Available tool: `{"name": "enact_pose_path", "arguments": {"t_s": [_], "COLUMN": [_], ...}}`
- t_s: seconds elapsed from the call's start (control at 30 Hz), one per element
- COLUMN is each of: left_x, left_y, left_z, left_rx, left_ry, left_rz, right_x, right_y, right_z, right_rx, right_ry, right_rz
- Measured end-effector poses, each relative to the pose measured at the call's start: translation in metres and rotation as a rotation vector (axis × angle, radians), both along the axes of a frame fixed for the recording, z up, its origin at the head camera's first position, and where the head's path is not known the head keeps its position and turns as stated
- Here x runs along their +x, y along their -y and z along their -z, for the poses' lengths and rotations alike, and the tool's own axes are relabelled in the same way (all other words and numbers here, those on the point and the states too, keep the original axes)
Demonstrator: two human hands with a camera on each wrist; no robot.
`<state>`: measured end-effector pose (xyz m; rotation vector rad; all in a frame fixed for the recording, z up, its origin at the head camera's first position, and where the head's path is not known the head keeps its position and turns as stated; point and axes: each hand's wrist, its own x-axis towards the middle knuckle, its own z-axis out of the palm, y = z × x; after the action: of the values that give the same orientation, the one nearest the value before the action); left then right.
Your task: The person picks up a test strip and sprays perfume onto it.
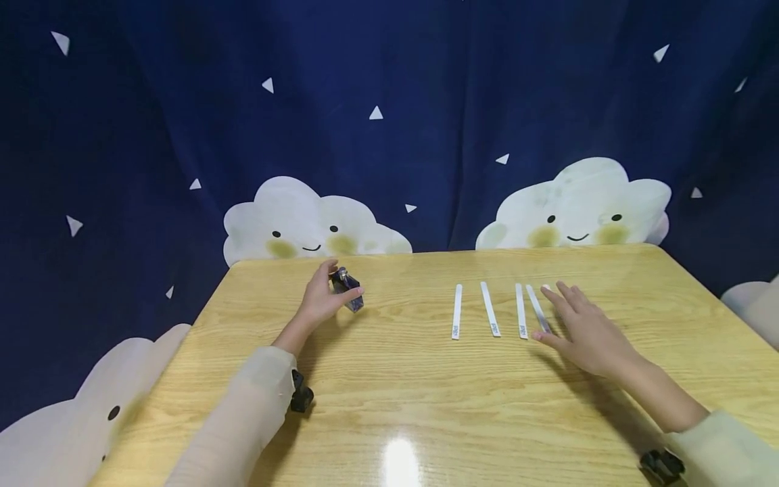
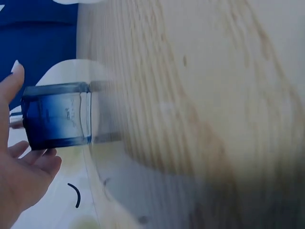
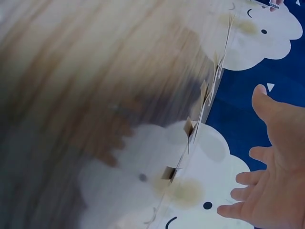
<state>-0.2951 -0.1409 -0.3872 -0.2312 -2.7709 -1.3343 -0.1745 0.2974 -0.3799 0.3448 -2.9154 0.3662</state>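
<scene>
A blue glass perfume bottle [image 2: 59,117], darker towards its shoulder, stands upright on the table at the left. My left hand [image 1: 322,297] is around its upper part. The thumb [image 2: 10,83] is spread away on the near side, and the other fingers [image 2: 45,161] are along the far side, right at the glass. A silvery top [image 1: 343,272] shows between thumb and fingers. To the right, several narrow white paper strips [image 1: 457,312] with small print at their near ends lie in a row. My right hand [image 1: 584,335], fingers spread, hovers by the rightmost strips and partly hides them.
The glossy wooden table [image 1: 389,385] reflects things on it. Behind hangs a dark blue curtain [image 1: 426,135] with white triangles and smiling clouds. A black wrist device [image 1: 301,392] is on the left sleeve and another [image 1: 662,467] on the right.
</scene>
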Motion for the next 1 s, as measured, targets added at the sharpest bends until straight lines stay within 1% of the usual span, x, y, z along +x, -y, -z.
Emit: {"name": "enact_pose_path", "arguments": {"t_s": [0.1, 0.27, 0.5, 0.73, 1.0], "left_x": [-0.002, -0.002, -0.002, -0.001, -0.002], "left_y": [-0.002, -0.003, -0.004, -0.006, -0.006], "left_z": [0.005, 0.010, 0.011, 0.011, 0.010], "left_rx": [0.008, 0.012, 0.001, 0.016, 0.024], "left_ry": [-0.006, 0.009, 0.006, 0.040, 0.044], "left_rz": [-0.010, -0.016, -0.020, -0.024, -0.026], "right_x": [0.000, 0.000, -0.008, -0.018, -0.024], "right_y": [0.002, 0.003, -0.004, -0.022, -0.042], "right_z": [-0.001, -0.001, 0.002, 0.008, 0.012], "right_rx": [0.008, 0.024, -0.034, -0.043, -0.093], "right_ry": [0.026, 0.055, 0.126, 0.099, 0.078], "right_rz": [-0.009, -0.024, -0.038, -0.023, 0.048]}}
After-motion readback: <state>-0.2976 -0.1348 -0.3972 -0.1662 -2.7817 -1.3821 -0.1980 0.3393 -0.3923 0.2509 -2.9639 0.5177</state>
